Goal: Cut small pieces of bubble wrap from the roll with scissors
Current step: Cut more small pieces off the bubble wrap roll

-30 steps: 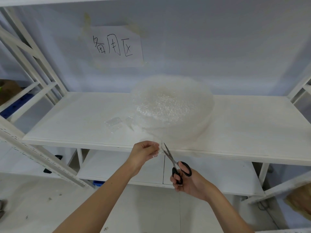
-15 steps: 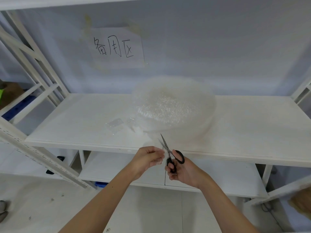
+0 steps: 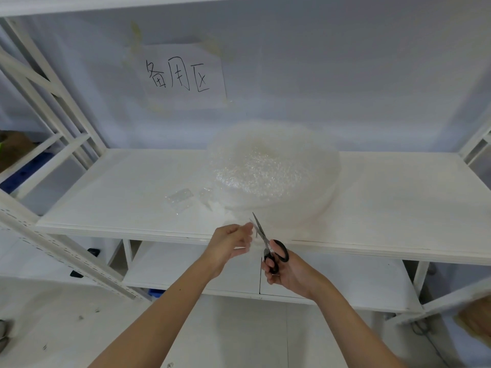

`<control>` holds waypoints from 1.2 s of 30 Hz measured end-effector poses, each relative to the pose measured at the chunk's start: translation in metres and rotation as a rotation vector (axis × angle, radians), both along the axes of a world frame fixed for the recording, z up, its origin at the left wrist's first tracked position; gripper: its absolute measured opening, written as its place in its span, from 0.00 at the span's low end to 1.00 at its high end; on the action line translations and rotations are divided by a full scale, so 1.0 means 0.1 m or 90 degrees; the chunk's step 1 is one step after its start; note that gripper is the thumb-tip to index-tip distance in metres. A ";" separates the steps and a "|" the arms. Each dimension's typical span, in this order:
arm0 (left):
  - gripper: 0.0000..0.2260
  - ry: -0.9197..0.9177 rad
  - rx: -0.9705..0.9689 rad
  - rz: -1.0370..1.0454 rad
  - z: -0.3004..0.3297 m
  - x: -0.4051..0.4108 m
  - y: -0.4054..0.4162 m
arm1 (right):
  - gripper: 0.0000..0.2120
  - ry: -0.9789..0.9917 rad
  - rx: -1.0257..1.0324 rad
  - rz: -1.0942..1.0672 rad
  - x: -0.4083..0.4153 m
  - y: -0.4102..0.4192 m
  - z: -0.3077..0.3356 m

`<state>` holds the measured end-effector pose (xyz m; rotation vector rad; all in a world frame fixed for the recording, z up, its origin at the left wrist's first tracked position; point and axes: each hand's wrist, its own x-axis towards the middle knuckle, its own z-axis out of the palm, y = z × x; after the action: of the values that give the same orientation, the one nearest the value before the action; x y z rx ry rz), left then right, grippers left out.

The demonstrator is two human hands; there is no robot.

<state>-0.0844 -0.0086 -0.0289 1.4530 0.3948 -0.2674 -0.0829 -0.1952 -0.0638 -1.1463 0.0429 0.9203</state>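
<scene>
Scissors (image 3: 268, 241) advanced, blades closed | right hand (image 3: 288, 272) grips handles | left hand (image 3: 231, 241) seemingly pinches bubble wrap (image 3: 273, 173)

White metal shelving (image 3: 111, 208) against a pale blue wall (image 3: 345, 75) — handwritten paper sign (image 3: 183, 77) taped up — grey floor (image 3: 66, 328) below.

The only writing I can read is on the sheet of paper (image 3: 183, 77) taped to the wall (image 3: 345, 75) above the back edge of the shelf (image 3: 119, 197). It carries three large handwritten black characters, 备用区, in one row. I see no other label, brand or number anywhere in my view.
</scene>
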 end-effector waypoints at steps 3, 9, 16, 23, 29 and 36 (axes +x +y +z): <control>0.07 -0.024 0.013 0.019 -0.01 0.01 -0.04 | 0.23 -0.009 -0.003 -0.003 0.00 0.02 -0.01; 0.07 -0.039 0.036 0.021 -0.06 -0.02 -0.03 | 0.22 -0.020 -0.006 -0.006 0.00 0.04 -0.02; 0.08 -0.039 0.038 0.019 -0.08 -0.02 -0.02 | 0.21 -0.021 -0.014 -0.027 -0.02 0.04 -0.03; 0.09 -0.042 0.028 0.012 -0.08 -0.04 -0.04 | 0.20 -0.044 -0.025 -0.053 -0.08 0.03 -0.03; 0.06 -0.039 0.020 0.001 -0.06 -0.06 -0.05 | 0.17 -0.027 -0.003 -0.086 -0.08 0.09 -0.07; 0.05 -0.037 0.019 -0.011 -0.04 -0.05 -0.02 | 0.20 -0.024 -0.018 -0.087 -0.08 0.13 -0.02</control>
<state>-0.0894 -0.0107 -0.0324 1.4902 0.3403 -0.2325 -0.0910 -0.1819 -0.0662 -1.1716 0.1019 0.7786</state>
